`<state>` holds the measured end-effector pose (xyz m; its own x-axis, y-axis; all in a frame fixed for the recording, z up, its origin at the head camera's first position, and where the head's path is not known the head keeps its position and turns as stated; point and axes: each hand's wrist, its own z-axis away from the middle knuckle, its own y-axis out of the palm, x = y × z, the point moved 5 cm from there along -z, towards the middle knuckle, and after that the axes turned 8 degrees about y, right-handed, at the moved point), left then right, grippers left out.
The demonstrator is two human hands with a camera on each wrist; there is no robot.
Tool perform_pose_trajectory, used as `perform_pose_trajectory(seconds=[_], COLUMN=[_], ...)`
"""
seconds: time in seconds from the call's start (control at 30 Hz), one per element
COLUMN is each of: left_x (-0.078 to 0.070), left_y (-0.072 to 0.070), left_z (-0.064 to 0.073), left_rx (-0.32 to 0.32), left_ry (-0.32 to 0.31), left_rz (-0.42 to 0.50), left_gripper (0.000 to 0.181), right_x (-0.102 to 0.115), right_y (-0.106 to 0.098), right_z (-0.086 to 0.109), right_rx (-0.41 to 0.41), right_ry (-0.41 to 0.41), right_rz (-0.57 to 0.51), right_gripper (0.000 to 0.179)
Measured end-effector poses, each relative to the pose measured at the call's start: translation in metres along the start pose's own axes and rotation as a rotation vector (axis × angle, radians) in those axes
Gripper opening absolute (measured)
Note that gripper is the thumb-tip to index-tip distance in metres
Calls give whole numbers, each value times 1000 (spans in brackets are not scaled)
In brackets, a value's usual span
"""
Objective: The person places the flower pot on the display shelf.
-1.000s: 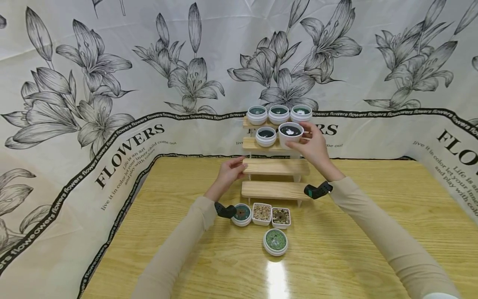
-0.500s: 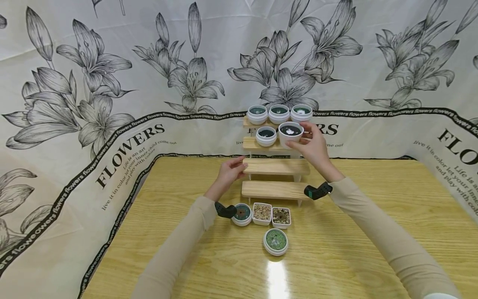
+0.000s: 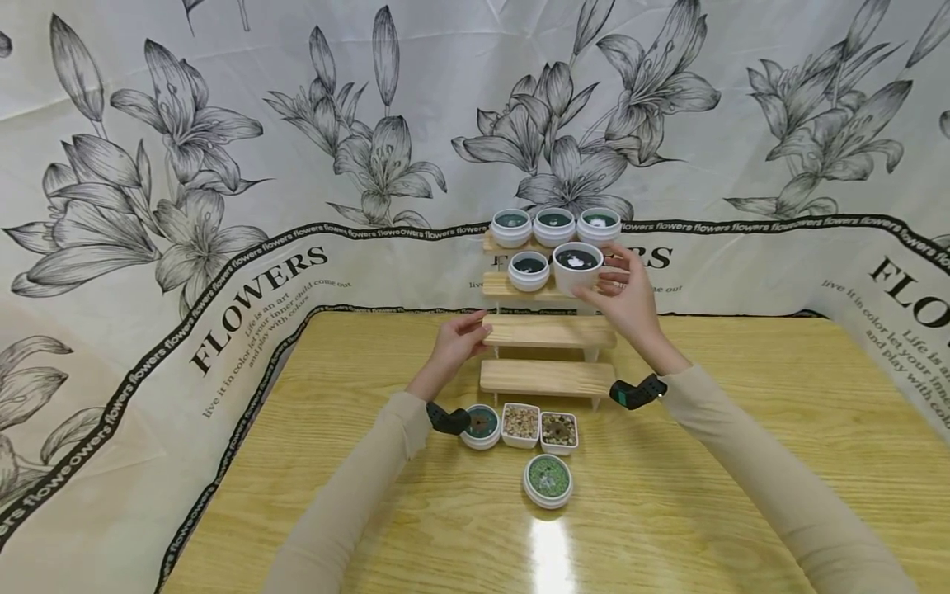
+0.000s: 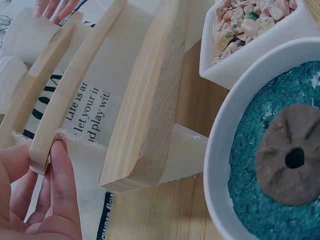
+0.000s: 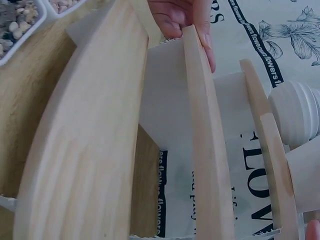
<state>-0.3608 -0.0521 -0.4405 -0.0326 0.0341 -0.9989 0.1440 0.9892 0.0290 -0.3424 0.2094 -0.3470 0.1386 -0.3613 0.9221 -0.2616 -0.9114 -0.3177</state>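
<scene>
A four-tier wooden display stand [image 3: 549, 332] with white side supports stands against the back cloth. My left hand [image 3: 454, 342] pinches the left end of its second-lowest board [image 4: 67, 85] between thumb and fingers. On the board above sits a plain white pot [image 3: 573, 282] with dark filling and a pale spot. Beside that pot's right side is my right hand [image 3: 629, 299], its fingers spread and loosened, the thumb close to the wall. A ribbed white pot [image 3: 529, 274] stands just left of it. In the right wrist view only a fingertip [image 5: 313, 231] of this hand shows.
Several white pots [image 3: 554, 228] line the top tier. In front of the stand are a round pot with teal filling [image 3: 481, 427], two square pots of pebbles [image 3: 521, 426], and a round pot with green filling [image 3: 547, 481]. Flower-printed cloth [image 3: 401, 272] hangs behind the table [image 3: 356, 371].
My right hand's fingers have loosened from the plain white pot, and the hand and wrist have shifted slightly right. The pot stays on its board. My left hand keeps its place.
</scene>
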Motion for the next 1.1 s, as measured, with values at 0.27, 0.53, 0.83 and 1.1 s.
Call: perform_pose_trajectory(seconds=[0.27, 0.53, 0.83, 1.1], left_x=[-4, -2, -3, -4], left_y=[0, 1, 1, 2], left_z=[3, 2, 2, 3], left_rx=[11, -8, 2, -1], left_ry=[37, -11, -5, -5], left_rz=[-13, -14, -28, -23], left_gripper=[42, 42, 43, 45], right_x=[-3, -9, -21, -32], right_y=[-3, -2, -2, -2], right_z=[17, 47, 79, 103], right_rx=[43, 94, 156, 209], right_ry=[-16, -61, -109, -120], right_rz=[12, 60, 76, 62], right_gripper=[85, 79, 76, 70])
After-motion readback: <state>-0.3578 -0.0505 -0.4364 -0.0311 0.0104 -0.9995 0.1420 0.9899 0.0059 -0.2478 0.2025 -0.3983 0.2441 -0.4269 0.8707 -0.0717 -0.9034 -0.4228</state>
